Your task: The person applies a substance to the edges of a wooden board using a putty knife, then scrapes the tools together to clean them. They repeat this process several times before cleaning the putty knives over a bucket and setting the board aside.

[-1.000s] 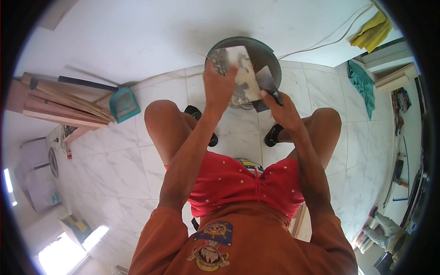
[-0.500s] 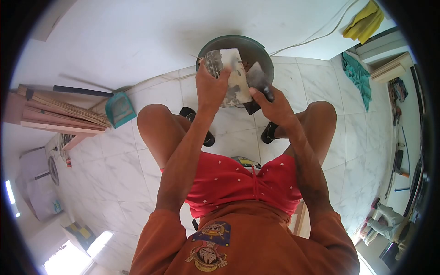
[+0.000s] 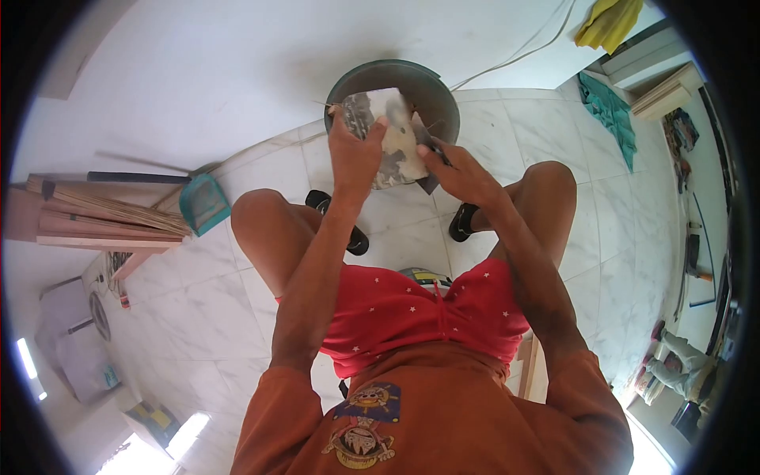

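My left hand (image 3: 355, 158) grips a flat rectangular piece (image 3: 402, 150) by its left side, thumb on its face. The face is patchy, with white, cream and dark grey areas. My right hand (image 3: 463, 172) is closed round a putty knife (image 3: 422, 133), whose metal blade sits edge-on along the right side of the piece. The fingers hide most of the handle. Both things are held over the near part of a round green-grey bucket (image 3: 450, 107), which stands between my feet and the wall. Some debris shows inside the bucket.
On the left, a teal dustpan (image 3: 204, 206) lies beside stacked wood strips (image 3: 111, 210). A teal cloth (image 3: 609, 119) lies on the tiled floor at right, below a yellow cloth (image 3: 608, 28). A cable (image 3: 514, 59) runs along the wall. Tools line the right side.
My right hand has turned the putty knife from showing its broad blade to nearly edge-on, and brought it left against the piece. My left hand keeps its hold.
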`<state>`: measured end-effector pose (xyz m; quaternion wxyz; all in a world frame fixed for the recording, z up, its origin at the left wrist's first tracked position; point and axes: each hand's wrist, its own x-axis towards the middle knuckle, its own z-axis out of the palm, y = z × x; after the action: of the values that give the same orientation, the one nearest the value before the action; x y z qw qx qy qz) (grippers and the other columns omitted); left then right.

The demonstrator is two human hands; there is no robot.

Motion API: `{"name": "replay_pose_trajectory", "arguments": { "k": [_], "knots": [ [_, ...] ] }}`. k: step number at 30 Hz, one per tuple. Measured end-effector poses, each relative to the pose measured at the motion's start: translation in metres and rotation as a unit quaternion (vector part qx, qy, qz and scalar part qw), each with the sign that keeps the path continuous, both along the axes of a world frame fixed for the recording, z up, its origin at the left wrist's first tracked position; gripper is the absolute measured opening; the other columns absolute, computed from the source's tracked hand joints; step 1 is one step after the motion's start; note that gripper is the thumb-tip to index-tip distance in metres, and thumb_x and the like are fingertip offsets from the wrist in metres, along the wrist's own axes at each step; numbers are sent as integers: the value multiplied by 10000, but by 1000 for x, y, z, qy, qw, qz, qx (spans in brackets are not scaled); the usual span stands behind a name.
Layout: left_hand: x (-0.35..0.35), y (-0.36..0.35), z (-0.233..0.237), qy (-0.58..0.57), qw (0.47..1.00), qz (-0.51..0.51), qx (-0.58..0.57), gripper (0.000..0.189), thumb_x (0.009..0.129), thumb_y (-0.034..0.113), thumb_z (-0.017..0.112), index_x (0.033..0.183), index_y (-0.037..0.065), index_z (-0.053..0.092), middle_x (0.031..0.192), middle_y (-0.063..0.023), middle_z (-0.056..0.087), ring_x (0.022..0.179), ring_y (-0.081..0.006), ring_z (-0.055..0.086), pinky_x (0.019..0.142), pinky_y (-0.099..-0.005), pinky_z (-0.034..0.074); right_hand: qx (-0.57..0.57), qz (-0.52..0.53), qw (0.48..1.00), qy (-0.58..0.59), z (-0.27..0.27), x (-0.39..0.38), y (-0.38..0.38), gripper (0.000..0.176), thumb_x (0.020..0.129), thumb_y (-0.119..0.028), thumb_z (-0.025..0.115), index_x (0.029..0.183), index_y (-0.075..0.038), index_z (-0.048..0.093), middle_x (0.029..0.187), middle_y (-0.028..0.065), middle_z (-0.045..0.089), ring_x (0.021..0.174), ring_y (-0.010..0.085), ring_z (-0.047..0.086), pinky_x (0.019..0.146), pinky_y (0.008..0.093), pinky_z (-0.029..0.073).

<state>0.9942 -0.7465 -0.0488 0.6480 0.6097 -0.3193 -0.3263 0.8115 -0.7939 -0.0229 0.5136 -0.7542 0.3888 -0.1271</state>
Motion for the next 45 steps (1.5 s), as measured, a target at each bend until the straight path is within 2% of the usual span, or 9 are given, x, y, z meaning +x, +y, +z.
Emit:
{"name": "replay_pose_trajectory", "arguments": {
  "k": [2, 8, 11, 20, 23, 27, 30, 41, 45],
  "knots": [
    [3, 0, 8, 50, 999, 9, 4, 355, 876, 95, 705, 1180, -37, 578, 1039, -99, 670, 900, -149, 636, 807, -291, 518, -15, 14, 1000, 7, -5, 0, 1, 490, 1032, -338, 477, 1316, 58, 532, 1024, 258, 670, 935, 303, 651, 874, 391, 476],
    [2, 2, 7, -34, 999, -22, 16, 358, 860, 73, 691, 1171, -54, 569, 1043, -147, 675, 944, -227, 648, 864, -336, 498, 27, 23, 998, 61, 11, 5, -5, 476, 1027, -352, 477, 1194, 81, 584, 927, 258, 673, 877, 355, 647, 832, 406, 483],
    [1, 1, 8, -47, 999, -8, -5, 351, 861, 82, 691, 1163, -53, 573, 1042, -155, 674, 933, -234, 645, 859, -338, 497, -43, 30, 998, 39, -3, 3, -2, 455, 1023, -346, 482, 1159, 74, 595, 915, 257, 675, 881, 382, 650, 821, 422, 482],
    [6, -1, 3, -115, 993, -24, 20, 375, 853, 102, 698, 1170, -55, 569, 1034, -163, 670, 934, -245, 643, 864, -349, 496, -47, 80, 993, 71, -8, 1, -17, 383, 1008, -302, 496, 1097, 53, 610, 859, 277, 665, 838, 422, 653, 790, 484, 479],
    [6, 0, 7, -39, 999, -26, 22, 416, 851, 114, 697, 1200, -62, 554, 1062, -169, 663, 965, -257, 635, 885, -359, 488, -59, 79, 992, 73, -8, -2, -13, 370, 1004, -292, 499, 1084, 51, 616, 866, 278, 665, 837, 428, 648, 784, 482, 481],
    [5, -3, -3, -138, 990, -9, 12, 364, 881, 104, 704, 1193, -34, 579, 1040, -104, 672, 911, -157, 635, 828, -285, 506, -18, 100, 990, 96, -5, 1, -16, 424, 1017, -351, 503, 1144, 42, 600, 892, 264, 659, 833, 385, 634, 776, 443, 479],
    [7, -3, 5, -30, 999, -15, 9, 367, 883, 102, 705, 1199, -31, 575, 1042, -103, 674, 894, -152, 638, 816, -276, 509, -56, 99, 990, 80, -7, -2, -19, 409, 1014, -335, 502, 1118, 45, 609, 884, 266, 664, 837, 401, 637, 780, 453, 482],
    [5, -3, 0, -167, 986, 8, 13, 344, 855, 79, 700, 1148, -47, 570, 988, -150, 683, 886, -229, 651, 823, -341, 506, -39, 106, 989, 90, 2, 4, -19, 396, 1008, -313, 501, 1052, 61, 623, 893, 291, 660, 896, 443, 639, 816, 495, 479],
    [3, -1, 9, -85, 996, -8, -6, 360, 854, 90, 704, 1149, -59, 563, 994, -156, 682, 887, -234, 650, 829, -346, 504, -42, 116, 988, 89, 6, 1, -19, 408, 1005, -320, 502, 1026, 69, 624, 890, 300, 653, 891, 443, 639, 811, 494, 478]
  ]
}}
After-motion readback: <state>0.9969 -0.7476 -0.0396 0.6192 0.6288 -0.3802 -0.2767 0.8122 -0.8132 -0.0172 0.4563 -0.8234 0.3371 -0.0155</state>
